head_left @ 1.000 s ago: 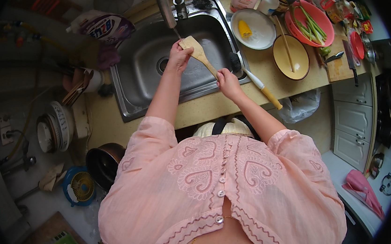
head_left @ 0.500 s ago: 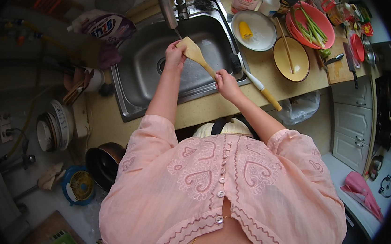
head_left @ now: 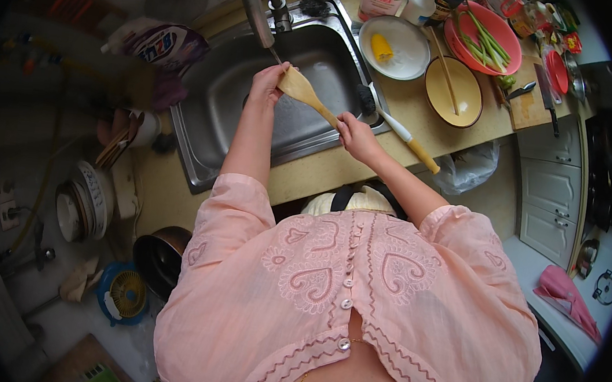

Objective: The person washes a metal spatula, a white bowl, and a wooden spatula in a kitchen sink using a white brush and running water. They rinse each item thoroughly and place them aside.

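Note:
A pale wooden spatula point(head_left: 304, 91) slants over the stainless steel sink point(head_left: 210, 119), its broad blade towards the faucet. My right hand point(head_left: 357, 137) is closed round the end of its handle, near the sink's front rim. At the blade's far end, my left hand point(head_left: 266, 84) grips the edge, its fingers partly hidden behind the hand and the wood. Just above that hand is the faucet point(head_left: 254, 9), with a thin stream coming down beside the fingertips. A long-handled brush point(head_left: 404, 133) with dark bristles lies on the sink's right edge.
Right of the sink stand a white bowl point(head_left: 406, 67) with a yellow piece, a yellow bowl point(head_left: 436, 100) with chopsticks, and a red basin point(head_left: 508, 41) with green stalks. A knife point(head_left: 548, 96) rests on a cutting board point(head_left: 530, 115). Stacked dishes point(head_left: 91, 200) are at left.
My left hand has shifted slightly left along the blade's edge, and the spatula has turned a little. My right hand keeps its hold on the handle.

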The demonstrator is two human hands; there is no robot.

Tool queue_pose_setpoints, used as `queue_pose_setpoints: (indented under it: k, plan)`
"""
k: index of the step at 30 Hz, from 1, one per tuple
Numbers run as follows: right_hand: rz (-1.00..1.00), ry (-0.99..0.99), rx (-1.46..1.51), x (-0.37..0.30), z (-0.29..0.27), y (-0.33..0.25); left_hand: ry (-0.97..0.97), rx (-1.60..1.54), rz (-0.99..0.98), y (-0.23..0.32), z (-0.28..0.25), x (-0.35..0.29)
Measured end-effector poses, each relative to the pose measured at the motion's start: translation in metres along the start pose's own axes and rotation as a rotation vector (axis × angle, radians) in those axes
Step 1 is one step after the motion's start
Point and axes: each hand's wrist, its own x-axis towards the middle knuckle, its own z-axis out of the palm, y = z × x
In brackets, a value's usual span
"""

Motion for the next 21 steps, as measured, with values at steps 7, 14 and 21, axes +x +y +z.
queue_pose_setpoints:
  k: [7, 14, 21]
  plan:
    - [-0.006, 0.152, -0.032, 0.004, -0.005, 0.018, -0.246, -0.143, -0.002, 0.004, 0.004, -0.011]
    - [0.009, 0.118, -0.047, 0.005, -0.003, 0.010, -0.067, -0.037, 0.034, 0.002, 0.003, -0.009]
    - [-0.012, 0.189, -0.116, 0.015, -0.005, 0.002, -0.031, -0.317, 0.169, -0.017, 0.003, -0.006]
